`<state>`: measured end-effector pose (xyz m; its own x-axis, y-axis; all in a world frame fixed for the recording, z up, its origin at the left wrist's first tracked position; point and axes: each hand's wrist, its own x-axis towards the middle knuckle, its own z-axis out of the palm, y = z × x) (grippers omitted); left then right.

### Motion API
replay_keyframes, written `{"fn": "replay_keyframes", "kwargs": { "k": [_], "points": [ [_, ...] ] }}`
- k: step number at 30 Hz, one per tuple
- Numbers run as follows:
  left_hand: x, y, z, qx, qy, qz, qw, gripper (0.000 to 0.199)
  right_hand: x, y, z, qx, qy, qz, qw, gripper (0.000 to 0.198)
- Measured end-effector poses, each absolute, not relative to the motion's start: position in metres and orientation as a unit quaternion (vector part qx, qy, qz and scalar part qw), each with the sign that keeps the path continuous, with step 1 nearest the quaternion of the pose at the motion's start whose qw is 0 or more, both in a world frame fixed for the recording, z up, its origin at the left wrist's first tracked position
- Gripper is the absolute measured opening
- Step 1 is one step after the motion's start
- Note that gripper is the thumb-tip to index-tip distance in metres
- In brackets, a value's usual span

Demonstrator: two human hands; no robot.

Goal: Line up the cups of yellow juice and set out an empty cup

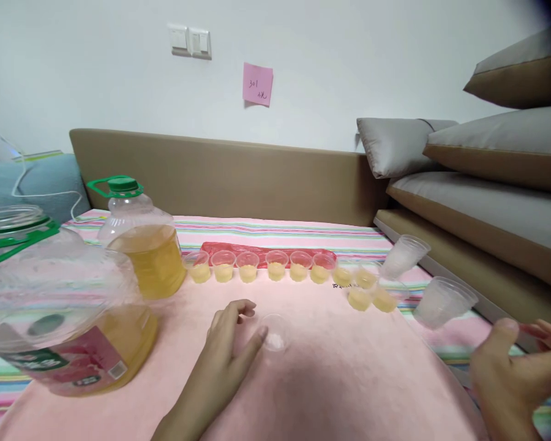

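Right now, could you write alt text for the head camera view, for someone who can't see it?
A person's left hand touches an empty clear cup on a pink cloth, while the right hand hovers open at the right. Behind, small cups of yellow liquid stand in a row beside two big jugs.

Soft even light, blurry, dark top-right corner

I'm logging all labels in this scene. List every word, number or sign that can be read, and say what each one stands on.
"301" on the pink paper sticky note on the white wall; the handwritten marks beneath it are too unclear to read.
Print on the pink and green label of the large clear plastic oil jug: too blurred to read.
Dark print on the pink cloth beside the small clear plastic cups: too small to read.
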<state>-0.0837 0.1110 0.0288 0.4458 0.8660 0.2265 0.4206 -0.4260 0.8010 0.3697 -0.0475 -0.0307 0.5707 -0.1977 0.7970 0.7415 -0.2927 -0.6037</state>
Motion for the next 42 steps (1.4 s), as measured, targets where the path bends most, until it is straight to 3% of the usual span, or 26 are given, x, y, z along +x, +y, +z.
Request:
{"fn": "replay_keyframes", "kwargs": {
  "k": [1,4,9,15,18,22,29,42],
  "points": [
    [-0.084,0.113,0.031,0.775,0.415,0.339,0.336,0.029,0.361,-0.047,-0.025,-0.672,-0.211,-0.426,0.568,0.048],
    [-0.085,0.116,0.038,0.754,0.431,0.37,0.33,0.041,0.315,-0.04,-0.005,-0.651,-0.234,-0.411,0.594,0.039],
    [-0.089,0.115,0.041,0.734,0.453,0.347,0.368,0.05,0.218,-0.017,0.009,-0.682,-0.323,-0.261,0.602,0.04],
    [-0.09,0.115,0.034,0.769,0.446,0.269,0.372,0.047,0.143,0.004,-0.002,-0.586,-0.588,-0.041,0.556,0.021],
    [-0.09,0.114,0.033,0.774,0.441,0.252,0.378,0.042,0.124,0.012,-0.006,-0.573,-0.632,0.018,0.522,0.029],
    [-0.088,0.113,0.032,0.775,0.437,0.243,0.387,0.036,0.114,0.021,-0.012,-0.599,-0.613,0.056,0.512,0.05],
    [-0.083,0.111,0.033,0.781,0.42,0.239,0.397,0.031,0.112,0.025,-0.017,-0.608,-0.585,0.066,0.533,0.038],
    [-0.071,0.109,0.025,0.766,0.415,0.249,0.424,0.033,0.122,0.023,-0.02,-0.615,-0.593,0.024,0.519,0.053]
  ]
}}
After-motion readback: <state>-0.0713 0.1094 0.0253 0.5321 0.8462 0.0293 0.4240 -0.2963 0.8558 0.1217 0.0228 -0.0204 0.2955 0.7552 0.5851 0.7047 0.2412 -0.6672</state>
